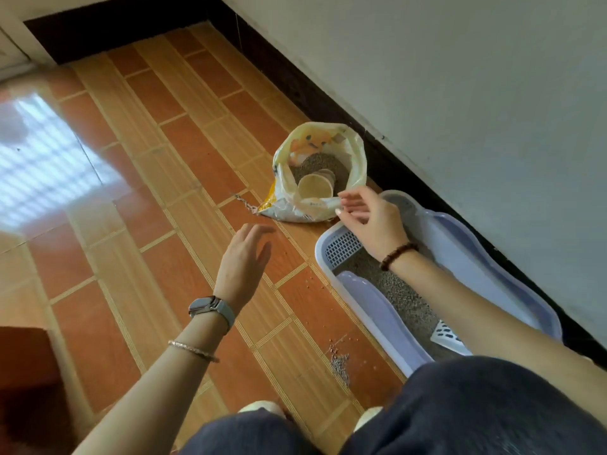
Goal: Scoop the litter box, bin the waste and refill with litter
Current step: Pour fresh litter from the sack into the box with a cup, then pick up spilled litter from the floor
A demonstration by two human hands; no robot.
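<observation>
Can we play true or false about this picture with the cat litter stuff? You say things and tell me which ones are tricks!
1. The litter bag is open and a cup lies inside it. True.
2. The left hand holds the scoop. False: that hand is empty and open above the floor; the scoop lies in the litter box.
3. Spilled pellets lie on the floor beside the litter box. True.
4. The litter box has nothing in it. False: grey litter is in it.
5. The right hand has a watch on its wrist. False: it wears a beaded bracelet; the watch is on the left wrist.
</observation>
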